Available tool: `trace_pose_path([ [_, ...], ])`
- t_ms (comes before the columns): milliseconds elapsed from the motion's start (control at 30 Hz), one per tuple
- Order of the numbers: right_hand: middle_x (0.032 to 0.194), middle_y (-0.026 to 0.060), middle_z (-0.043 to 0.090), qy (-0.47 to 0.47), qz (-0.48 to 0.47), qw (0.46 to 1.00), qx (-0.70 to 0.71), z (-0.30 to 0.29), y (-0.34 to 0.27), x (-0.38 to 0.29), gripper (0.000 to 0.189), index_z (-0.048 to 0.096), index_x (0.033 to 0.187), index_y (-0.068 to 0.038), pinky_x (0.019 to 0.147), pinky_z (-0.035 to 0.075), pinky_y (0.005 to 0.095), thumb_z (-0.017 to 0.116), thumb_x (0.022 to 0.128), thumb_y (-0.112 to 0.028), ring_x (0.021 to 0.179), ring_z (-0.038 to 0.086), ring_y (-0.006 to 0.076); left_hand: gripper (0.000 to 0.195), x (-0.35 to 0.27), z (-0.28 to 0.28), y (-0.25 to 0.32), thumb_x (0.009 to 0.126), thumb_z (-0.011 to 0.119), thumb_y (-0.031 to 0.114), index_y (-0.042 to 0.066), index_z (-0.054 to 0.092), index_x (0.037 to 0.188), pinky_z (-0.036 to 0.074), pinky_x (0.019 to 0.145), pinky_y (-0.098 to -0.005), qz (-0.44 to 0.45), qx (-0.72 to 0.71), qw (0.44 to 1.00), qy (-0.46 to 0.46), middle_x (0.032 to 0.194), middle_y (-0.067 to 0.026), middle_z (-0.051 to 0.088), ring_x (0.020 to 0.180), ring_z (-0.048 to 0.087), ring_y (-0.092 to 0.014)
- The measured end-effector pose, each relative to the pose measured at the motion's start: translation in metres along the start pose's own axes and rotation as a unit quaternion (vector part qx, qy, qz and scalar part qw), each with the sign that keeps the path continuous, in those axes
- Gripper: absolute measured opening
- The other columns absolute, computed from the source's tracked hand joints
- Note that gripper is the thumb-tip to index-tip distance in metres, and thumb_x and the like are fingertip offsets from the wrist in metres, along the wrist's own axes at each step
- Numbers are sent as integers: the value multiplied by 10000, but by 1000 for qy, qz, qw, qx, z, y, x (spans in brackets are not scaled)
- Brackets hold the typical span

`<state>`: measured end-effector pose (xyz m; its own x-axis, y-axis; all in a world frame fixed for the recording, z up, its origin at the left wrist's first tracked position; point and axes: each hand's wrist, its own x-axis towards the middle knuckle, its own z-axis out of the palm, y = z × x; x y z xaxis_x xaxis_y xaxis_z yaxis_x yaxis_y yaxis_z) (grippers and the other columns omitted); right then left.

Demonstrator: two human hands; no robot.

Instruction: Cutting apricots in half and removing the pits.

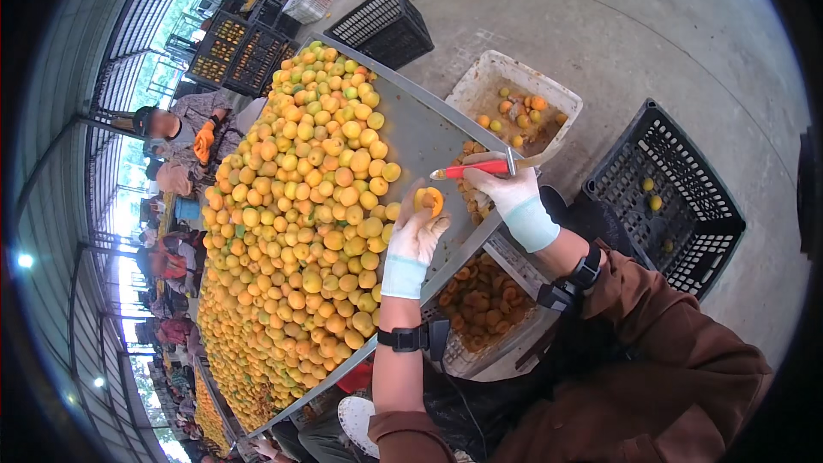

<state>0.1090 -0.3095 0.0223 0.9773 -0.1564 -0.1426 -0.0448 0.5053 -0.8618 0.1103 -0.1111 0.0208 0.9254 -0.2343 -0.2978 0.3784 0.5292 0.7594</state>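
My left hand [415, 238], in a white glove with a pale cuff, grips a cut apricot [429, 199]. The fruit's orange inside faces up, with a brownish centre that could be the pit or a fingertip. My right hand [511, 191], gloved alike, is closed around a red-handled hand tool [479, 169] with metal at its end and a metal crosspiece. The tool's tip is just above the apricot, apart from it. A large heap of whole apricots [308, 206] covers the left of the metal table [421, 117]. Small brown pieces, perhaps pits, [472, 196] lie partly hidden behind my right hand.
A white tub [566, 99] with some fruit stands beyond the table edge. Black crates stand on the floor at right [694, 206] and at top [386, 26]. Below the table edge a crate holds apricot halves [482, 302]. A person with orange gloves [204, 140] sits across the heap.
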Motion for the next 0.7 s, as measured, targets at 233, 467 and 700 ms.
trace_pose_path([
  [233,729,19,653,12,-68,998,-12,0,4,4,184,712,958,-4,539,432,221,743,799,-92,584,549,72,522,-2,26,0,898,570,50,8,383,1383,577,697,-325,74,256,962,57,1065,-135,561,786,645,-217],
  [467,746,2,657,32,-15,999,-1,-4,5,7,222,708,949,22,578,435,243,728,836,-167,638,537,56,434,9,9,-9,952,557,226,-43,451,1275,570,627,-346,76,270,957,75,1014,-155,580,739,641,-223],
  [700,758,8,643,62,-40,997,19,-5,19,14,187,682,882,15,611,429,236,703,865,-170,688,544,62,442,6,21,-9,971,525,343,-48,537,1177,549,579,-312,86,292,948,87,899,-119,608,609,614,-209],
])
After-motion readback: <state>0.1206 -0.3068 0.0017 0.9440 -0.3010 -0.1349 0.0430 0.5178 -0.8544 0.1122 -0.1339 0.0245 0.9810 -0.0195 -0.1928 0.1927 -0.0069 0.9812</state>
